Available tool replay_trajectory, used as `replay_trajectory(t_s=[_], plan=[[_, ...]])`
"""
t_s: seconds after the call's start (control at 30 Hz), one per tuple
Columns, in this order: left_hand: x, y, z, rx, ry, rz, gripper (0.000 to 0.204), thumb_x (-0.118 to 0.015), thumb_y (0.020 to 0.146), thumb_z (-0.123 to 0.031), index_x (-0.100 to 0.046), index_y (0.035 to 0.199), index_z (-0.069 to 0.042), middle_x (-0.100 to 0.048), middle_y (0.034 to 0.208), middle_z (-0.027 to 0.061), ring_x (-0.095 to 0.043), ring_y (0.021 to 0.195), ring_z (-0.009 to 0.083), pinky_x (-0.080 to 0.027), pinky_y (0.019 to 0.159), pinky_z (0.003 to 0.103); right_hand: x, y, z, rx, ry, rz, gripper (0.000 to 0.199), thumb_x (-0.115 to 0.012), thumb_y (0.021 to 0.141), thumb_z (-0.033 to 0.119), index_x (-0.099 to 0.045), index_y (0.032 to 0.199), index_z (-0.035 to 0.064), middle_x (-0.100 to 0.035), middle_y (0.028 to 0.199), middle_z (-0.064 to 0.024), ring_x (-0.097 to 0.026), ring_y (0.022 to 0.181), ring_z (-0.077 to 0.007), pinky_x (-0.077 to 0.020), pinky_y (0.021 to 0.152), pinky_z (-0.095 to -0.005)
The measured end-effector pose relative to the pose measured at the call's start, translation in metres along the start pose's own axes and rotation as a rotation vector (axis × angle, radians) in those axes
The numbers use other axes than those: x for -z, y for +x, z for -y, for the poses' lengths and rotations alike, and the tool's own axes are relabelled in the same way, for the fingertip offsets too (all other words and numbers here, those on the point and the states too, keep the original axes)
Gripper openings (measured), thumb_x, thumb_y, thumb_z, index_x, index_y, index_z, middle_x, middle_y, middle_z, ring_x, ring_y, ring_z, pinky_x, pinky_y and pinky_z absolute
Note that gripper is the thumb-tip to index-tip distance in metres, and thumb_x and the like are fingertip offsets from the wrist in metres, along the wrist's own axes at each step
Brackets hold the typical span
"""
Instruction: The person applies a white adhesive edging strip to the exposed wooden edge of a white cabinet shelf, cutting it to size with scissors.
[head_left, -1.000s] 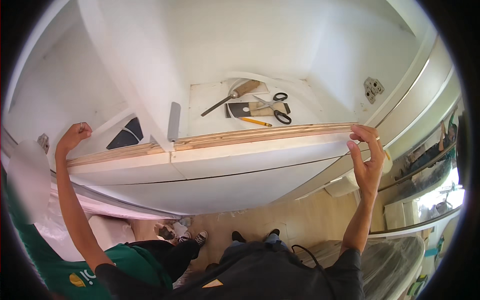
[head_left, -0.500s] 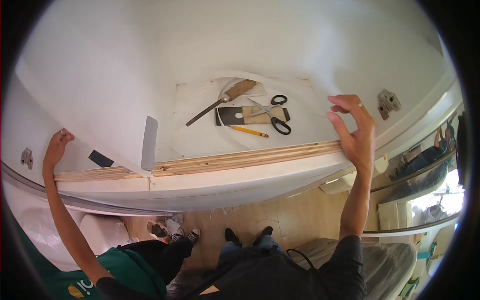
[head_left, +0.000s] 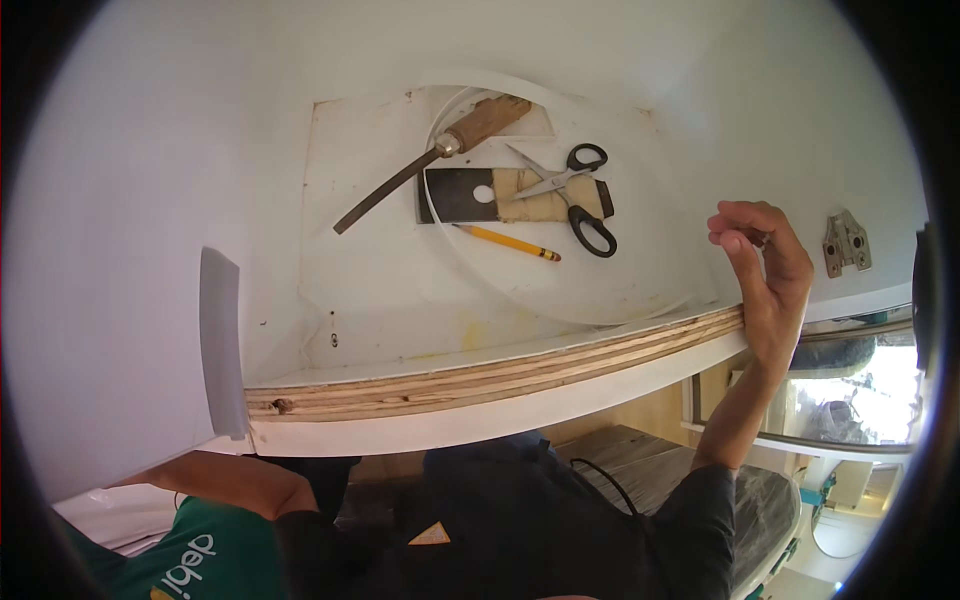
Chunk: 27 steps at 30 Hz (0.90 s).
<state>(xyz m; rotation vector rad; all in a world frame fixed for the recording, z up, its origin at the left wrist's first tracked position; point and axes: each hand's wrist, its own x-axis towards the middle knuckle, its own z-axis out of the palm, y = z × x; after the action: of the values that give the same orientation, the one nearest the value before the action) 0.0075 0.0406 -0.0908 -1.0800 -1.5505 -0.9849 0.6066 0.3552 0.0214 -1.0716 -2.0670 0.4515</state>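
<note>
My right hand [head_left: 775,270] hangs over the right end of a raw plywood edge [head_left: 500,365], its wrist by the wood. Its fingers are loosely bent, the thumb close to them, and nothing is in it. My left forearm [head_left: 220,485] passes behind a white upright panel [head_left: 120,300], which hides the left hand. Inside the white cabinet lie a chisel-like tool with a wooden handle [head_left: 485,122], scissors with black handles [head_left: 592,232], a yellow pencil [head_left: 508,242] and a dark flat blade partly wrapped in tan tape [head_left: 460,195]. The open scissors rest on the wrapped part.
A thin white strip [head_left: 560,310] curls in a loop around the tools. A metal hinge [head_left: 847,243] is fixed to the right wall, and a grey strip [head_left: 222,345] edges the left panel. A person in a green shirt [head_left: 235,560] stands at my left.
My view has moved closer to the cabinet floor. My left hand has gone out of sight behind the panel. The right hand's fingers have curled closer to the thumb.
</note>
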Motion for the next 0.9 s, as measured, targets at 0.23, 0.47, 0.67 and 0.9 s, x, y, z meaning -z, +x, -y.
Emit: replay_trajectory(t_s=[0.23, 0.47, 0.67, 0.9], plan=[[-0.037, 0.033, -0.096, 0.250, -0.273, -0.071, 0.021, -0.053, 0.102, -0.010, -0.062, 0.109, 0.008, -0.068, 0.102, 0.0116, -0.063, 0.088, 0.0191, -0.049, 0.083, 0.029, -0.028, 0.054, 0.047, -0.012, 0.053, 0.749, 0.028, -0.067, 0.095, 0.027, -0.068, 0.093, -0.0002, -0.069, 0.080, -0.0065, -0.065, 0.072, -0.0146, -0.0497, 0.066, -0.0279], [-0.046, 0.062, -0.134, 0.338, -0.597, 0.135, 0.019, -0.054, 0.103, -0.009, -0.066, 0.110, 0.004, -0.069, 0.098, 0.0107, -0.065, 0.089, 0.0155, -0.050, 0.085, 0.027, -0.097, 0.103, 0.087, 0.245, -0.470, 1.163, 0.033, -0.064, 0.093, 0.033, -0.066, 0.087, 0.0002, -0.068, 0.081, -0.0054, -0.064, 0.073, -0.0136, -0.0470, 0.062, -0.0348], [-0.045, 0.060, -0.141, 0.407, -0.651, 0.085, 0.019, -0.054, 0.103, -0.010, -0.066, 0.110, 0.002, -0.069, 0.094, 0.0085, -0.064, 0.086, 0.0149, -0.050, 0.082, 0.026, 0.016, 0.137, 0.135, 0.105, -0.142, 0.792, 0.030, -0.061, 0.096, 0.036, -0.061, 0.089, 0.0070, -0.063, 0.076, -0.0035, -0.055, 0.061, -0.0097, -0.0431, 0.057, -0.0250], [-0.051, 0.065, -0.134, 0.392, -0.703, 0.078, 0.019, -0.055, 0.102, -0.010, -0.066, 0.110, 0.003, -0.067, 0.091, 0.0081, -0.064, 0.083, 0.0146, -0.051, 0.080, 0.027, 0.112, 0.102, 0.194, 0.290, -0.225, 0.532, 0.026, -0.063, 0.096, 0.035, -0.066, 0.088, 0.0104, -0.054, 0.061, 0.0044, -0.043, 0.053, -0.0046, -0.0314, 0.051, -0.0194]])
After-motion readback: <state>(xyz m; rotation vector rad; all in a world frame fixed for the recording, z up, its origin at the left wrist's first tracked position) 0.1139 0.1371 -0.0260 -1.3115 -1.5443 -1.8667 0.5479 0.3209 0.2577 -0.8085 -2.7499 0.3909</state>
